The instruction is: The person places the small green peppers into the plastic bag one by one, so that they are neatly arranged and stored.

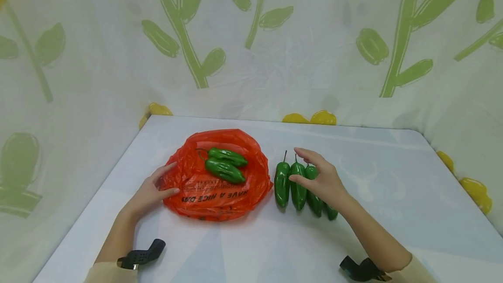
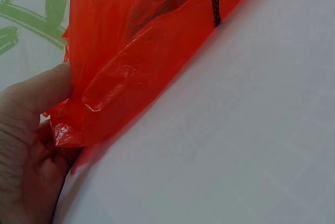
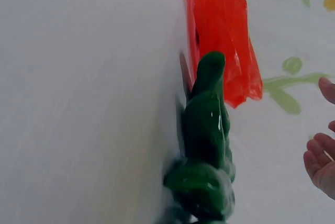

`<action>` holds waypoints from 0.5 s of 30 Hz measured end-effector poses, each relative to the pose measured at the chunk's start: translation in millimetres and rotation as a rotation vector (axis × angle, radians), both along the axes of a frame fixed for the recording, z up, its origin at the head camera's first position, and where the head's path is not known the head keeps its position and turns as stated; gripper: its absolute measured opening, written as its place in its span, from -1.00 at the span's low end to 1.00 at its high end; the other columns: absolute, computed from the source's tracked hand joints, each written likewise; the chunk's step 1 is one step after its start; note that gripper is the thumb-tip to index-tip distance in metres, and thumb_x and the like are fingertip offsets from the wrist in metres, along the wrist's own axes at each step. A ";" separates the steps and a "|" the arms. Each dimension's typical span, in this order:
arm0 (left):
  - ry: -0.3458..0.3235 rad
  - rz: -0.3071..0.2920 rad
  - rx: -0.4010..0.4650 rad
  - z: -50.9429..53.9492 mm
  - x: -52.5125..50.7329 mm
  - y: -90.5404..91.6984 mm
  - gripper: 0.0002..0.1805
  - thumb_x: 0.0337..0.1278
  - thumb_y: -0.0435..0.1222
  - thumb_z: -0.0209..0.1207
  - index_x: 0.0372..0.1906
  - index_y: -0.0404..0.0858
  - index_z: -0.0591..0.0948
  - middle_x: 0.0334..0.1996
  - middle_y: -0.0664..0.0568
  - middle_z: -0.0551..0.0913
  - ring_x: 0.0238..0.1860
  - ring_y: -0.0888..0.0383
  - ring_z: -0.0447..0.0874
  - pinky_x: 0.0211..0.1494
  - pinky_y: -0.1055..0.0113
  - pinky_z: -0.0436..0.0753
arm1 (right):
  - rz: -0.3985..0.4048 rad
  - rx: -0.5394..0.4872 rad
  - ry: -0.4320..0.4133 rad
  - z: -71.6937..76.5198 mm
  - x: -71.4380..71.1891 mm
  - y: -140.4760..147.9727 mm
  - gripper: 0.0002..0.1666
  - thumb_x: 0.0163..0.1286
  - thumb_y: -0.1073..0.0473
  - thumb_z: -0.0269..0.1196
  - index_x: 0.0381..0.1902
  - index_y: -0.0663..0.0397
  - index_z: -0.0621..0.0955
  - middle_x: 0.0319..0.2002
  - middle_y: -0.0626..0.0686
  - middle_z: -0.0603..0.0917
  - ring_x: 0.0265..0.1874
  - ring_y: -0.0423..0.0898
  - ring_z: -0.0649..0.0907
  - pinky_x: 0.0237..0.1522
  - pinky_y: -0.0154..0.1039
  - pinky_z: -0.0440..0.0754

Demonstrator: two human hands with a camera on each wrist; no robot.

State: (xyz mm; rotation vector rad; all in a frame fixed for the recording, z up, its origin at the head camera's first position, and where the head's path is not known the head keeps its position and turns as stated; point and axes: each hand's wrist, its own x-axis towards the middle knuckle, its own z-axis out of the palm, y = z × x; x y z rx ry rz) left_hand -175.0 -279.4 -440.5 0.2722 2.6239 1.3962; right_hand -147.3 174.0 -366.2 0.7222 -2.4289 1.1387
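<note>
A red plastic bag (image 1: 220, 206) lies spread on the table, with two green peppers (image 1: 225, 170) resting on it. My left hand (image 1: 147, 195) holds the bag's left edge; in the left wrist view the thumb (image 2: 47, 85) lies on the near side of the red plastic (image 2: 120, 88), and the fingers are partly hidden behind it. To the right of the bag, several green peppers (image 1: 282, 184) lie side by side. Over them is my right hand (image 1: 324, 182), thumb and fingers apart, holding nothing. The right wrist view has the pepper row (image 3: 207, 130) beside my right hand (image 3: 324, 156).
The white table (image 1: 251, 248) reaches back to a pale curtain (image 1: 294, 77) printed with green stems and yellow flowers. A black wrist device (image 1: 143, 254) sits on the left wrist, another (image 1: 361, 270) on the right.
</note>
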 end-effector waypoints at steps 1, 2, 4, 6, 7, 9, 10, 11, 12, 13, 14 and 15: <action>0.000 -0.001 0.003 -0.1 0.0 -0.1 -0.12 0.03 -0.12 0.31 0.45 -0.09 0.15 0.44 -0.22 0.07 0.43 -0.26 -0.03 0.31 -0.25 0.23 | -0.004 -0.003 0.008 -0.4 0.6 3.0 -0.17 -0.09 0.35 0.49 0.21 0.21 0.47 0.15 0.15 0.55 0.03 -0.05 0.56 0.10 -0.53 0.45; 0.000 -0.002 0.004 -0.1 0.0 -0.1 -0.12 0.03 -0.12 0.31 0.45 -0.09 0.15 0.44 -0.22 0.07 0.42 -0.26 -0.03 0.31 -0.25 0.23 | -0.010 -0.001 0.011 -0.3 1.4 6.0 -0.16 -0.10 0.37 0.49 0.21 0.22 0.47 0.15 0.17 0.55 0.03 -0.08 0.55 0.10 -0.49 0.47; 0.002 -0.002 0.003 -0.3 0.2 0.1 -0.12 0.03 -0.12 0.31 0.45 -0.09 0.15 0.44 -0.22 0.07 0.42 -0.26 -0.03 0.31 -0.25 0.24 | -0.025 0.005 0.020 -1.3 2.3 12.3 -0.14 -0.13 0.40 0.49 0.22 0.22 0.46 0.14 0.18 0.55 0.02 -0.09 0.55 0.10 -0.51 0.45; 0.000 -0.001 0.001 -0.2 0.4 0.2 -0.12 0.03 -0.11 0.31 0.45 -0.10 0.15 0.44 -0.22 0.07 0.43 -0.26 -0.04 0.31 -0.25 0.23 | -0.044 0.014 0.022 -2.6 3.5 18.4 -0.14 -0.14 0.41 0.49 0.22 0.22 0.46 0.14 0.19 0.55 0.03 -0.10 0.55 0.10 -0.51 0.45; -0.001 -0.001 -0.001 0.0 0.4 0.3 -0.11 0.03 -0.11 0.31 0.45 -0.10 0.15 0.44 -0.22 0.07 0.43 -0.26 -0.04 0.31 -0.25 0.23 | -0.052 0.018 0.022 -3.5 4.1 21.4 -0.13 -0.15 0.41 0.49 0.21 0.23 0.47 0.14 0.19 0.55 0.02 -0.10 0.55 0.10 -0.51 0.45; -0.001 0.001 -0.004 0.3 0.1 0.5 -0.11 0.03 -0.11 0.31 0.45 -0.10 0.15 0.44 -0.22 0.07 0.43 -0.26 -0.04 0.31 -0.25 0.23 | -0.068 0.023 0.014 -5.6 5.8 27.0 -0.14 -0.13 0.41 0.49 0.22 0.22 0.46 0.15 0.18 0.55 0.01 -0.09 0.55 0.09 -0.60 0.39; -0.001 0.000 -0.005 0.4 -0.2 0.5 -0.11 0.03 -0.11 0.32 0.45 -0.10 0.15 0.44 -0.22 0.07 0.43 -0.26 -0.04 0.31 -0.25 0.23 | -0.074 0.026 0.012 -6.7 6.8 29.5 -0.14 -0.12 0.40 0.49 0.22 0.22 0.46 0.15 0.17 0.54 0.02 -0.11 0.55 0.10 -0.62 0.37; -0.003 0.000 -0.005 0.6 -0.3 0.4 -0.11 0.02 -0.11 0.32 0.45 -0.10 0.15 0.44 -0.22 0.07 0.43 -0.26 -0.04 0.31 -0.26 0.23 | -0.081 0.029 0.007 -7.5 8.0 31.9 -0.15 -0.11 0.40 0.49 0.22 0.23 0.45 0.16 0.17 0.54 0.03 -0.17 0.53 0.10 -0.65 0.35; -0.002 0.000 -0.006 0.6 -0.4 0.4 -0.11 0.02 -0.10 0.32 0.45 -0.09 0.15 0.44 -0.22 0.07 0.43 -0.26 -0.04 0.31 -0.26 0.23 | -0.085 0.030 0.003 -8.2 9.5 34.2 -0.15 -0.10 0.39 0.48 0.23 0.24 0.45 0.16 0.17 0.53 0.05 -0.23 0.51 0.11 -0.67 0.33; -0.002 -0.001 -0.006 0.6 -0.5 0.3 -0.11 0.02 -0.10 0.32 0.45 -0.09 0.15 0.44 -0.22 0.07 0.43 -0.26 -0.04 0.31 -0.26 0.22 | -0.088 0.028 -0.001 -8.9 10.9 36.4 -0.15 -0.10 0.40 0.48 0.23 0.25 0.44 0.17 0.17 0.53 0.06 -0.28 0.50 0.11 -0.68 0.32; -0.002 -0.002 -0.005 0.4 -0.5 0.2 -0.11 0.02 -0.10 0.32 0.45 -0.09 0.15 0.44 -0.22 0.07 0.43 -0.26 -0.05 0.31 -0.27 0.22 | -0.092 0.027 -0.004 -9.6 12.6 38.6 -0.14 -0.10 0.40 0.48 0.23 0.25 0.44 0.17 0.18 0.52 0.07 -0.32 0.48 0.11 -0.69 0.30; -0.002 -0.002 -0.005 0.3 -0.5 0.1 -0.11 0.02 -0.10 0.32 0.45 -0.09 0.15 0.44 -0.22 0.07 0.43 -0.26 -0.05 0.31 -0.27 0.22 | -0.096 0.029 -0.005 -10.3 14.1 40.7 -0.14 -0.10 0.40 0.48 0.23 0.25 0.44 0.17 0.18 0.52 0.08 -0.35 0.46 0.12 -0.71 0.27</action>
